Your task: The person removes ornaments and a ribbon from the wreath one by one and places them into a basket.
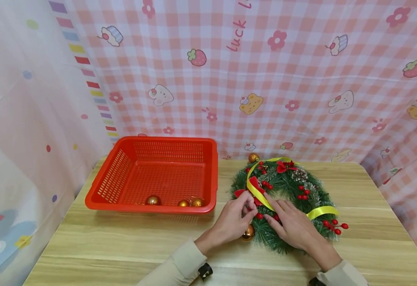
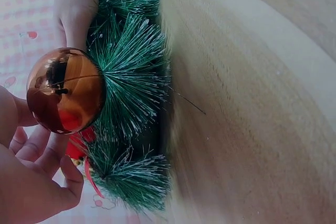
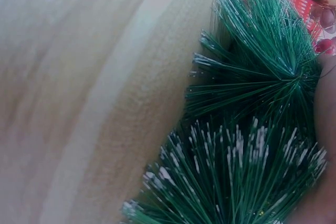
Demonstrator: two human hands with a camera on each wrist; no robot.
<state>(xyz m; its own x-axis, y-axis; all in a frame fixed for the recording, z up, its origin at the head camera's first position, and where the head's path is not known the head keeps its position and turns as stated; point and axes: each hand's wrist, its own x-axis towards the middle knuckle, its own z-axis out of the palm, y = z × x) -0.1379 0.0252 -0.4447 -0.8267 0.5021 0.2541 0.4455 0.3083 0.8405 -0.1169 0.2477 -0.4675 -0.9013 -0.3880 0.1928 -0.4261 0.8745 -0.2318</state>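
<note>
A green Christmas wreath lies on the table, trimmed with red berries, red flowers and a pinecone. A yellow ribbon curves over its left side and shows again on the right. My left hand is at the wreath's left side, fingers bent beside a red flower; what the fingertips hold is hidden. Flat across the wreath's lower part rests my right hand, its extended index finger touching the ribbon. A shiny gold ball hangs at the wreath's edge near the left hand.
Left of the wreath stands a red plastic basket with several gold balls in its near side. Another gold ball sits behind the wreath. A checked pink cloth hangs behind the wooden table.
</note>
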